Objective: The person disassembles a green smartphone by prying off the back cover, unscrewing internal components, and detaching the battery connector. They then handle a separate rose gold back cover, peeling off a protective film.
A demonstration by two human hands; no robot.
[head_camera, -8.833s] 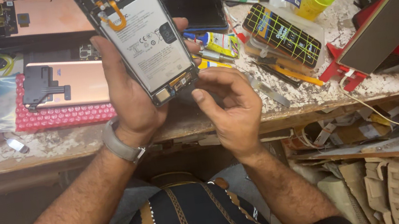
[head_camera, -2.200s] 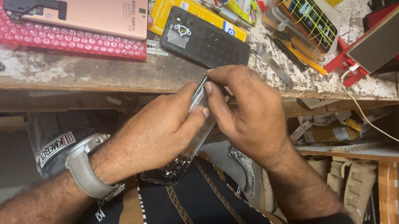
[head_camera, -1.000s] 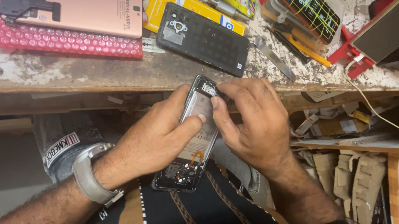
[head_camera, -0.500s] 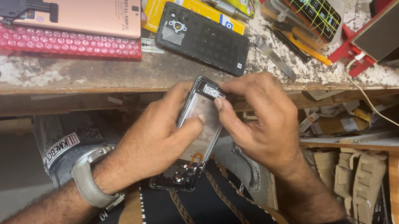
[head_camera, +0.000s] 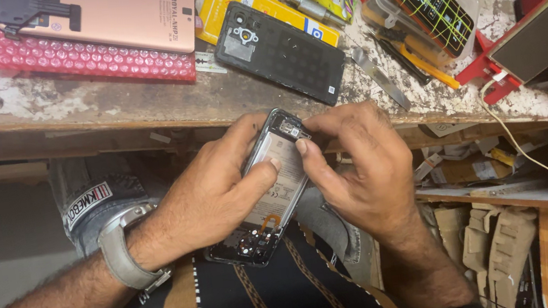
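Looking down from the head camera, we see our left hand (head_camera: 212, 190) wrapped around an opened phone (head_camera: 272, 189), fingers clamped on its edge and thumb lying across the exposed battery. The phone sits tilted over our lap, just below the edge of the workbench (head_camera: 141, 108). Our right hand (head_camera: 360, 164) pinches its upper corner, thumb and forefinger closed there. On the bench lie a black back cover (head_camera: 282, 54) and a pink phone (head_camera: 122, 15) on red bubble wrap (head_camera: 85, 59).
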